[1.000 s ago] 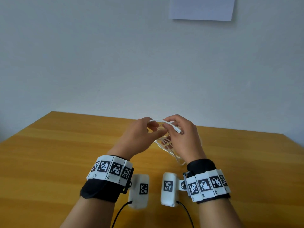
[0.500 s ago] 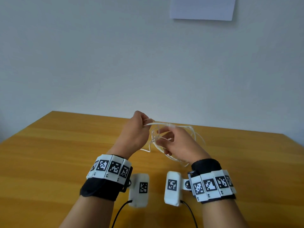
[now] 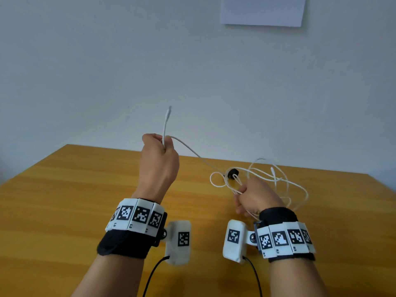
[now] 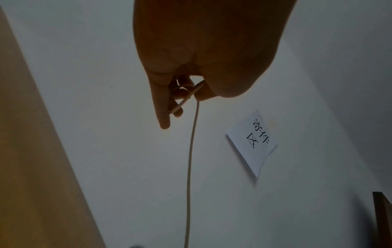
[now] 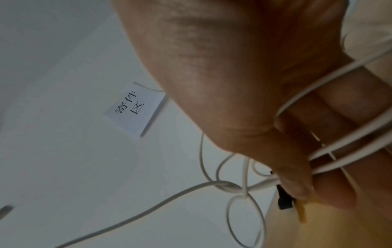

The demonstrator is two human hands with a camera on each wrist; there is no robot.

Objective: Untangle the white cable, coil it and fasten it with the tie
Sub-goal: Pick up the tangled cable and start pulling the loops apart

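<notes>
Head view: left hand (image 3: 159,161) now lifted away toward 10 o'clock, pinching white cable (image 3: 194,155) near its freed plug end; right hand (image 3: 255,197) gripping the tangle over table (image 3: 64,200) beside black tie (image 3: 232,173); untangling probably just under way.

Black tie (image 3: 232,173) half behind cable loops (image 3: 278,181) (shape unclear)

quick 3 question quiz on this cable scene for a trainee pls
1. True or false: the white cable is already coiled and tied.
2. Which hand pinches the cable near its plug end: A left hand, B right hand?
3. What colour is the tie beside the loops on the table?

Key: 1 false, it hangs in loose tangled loops. 2 A. 3 black.
</notes>
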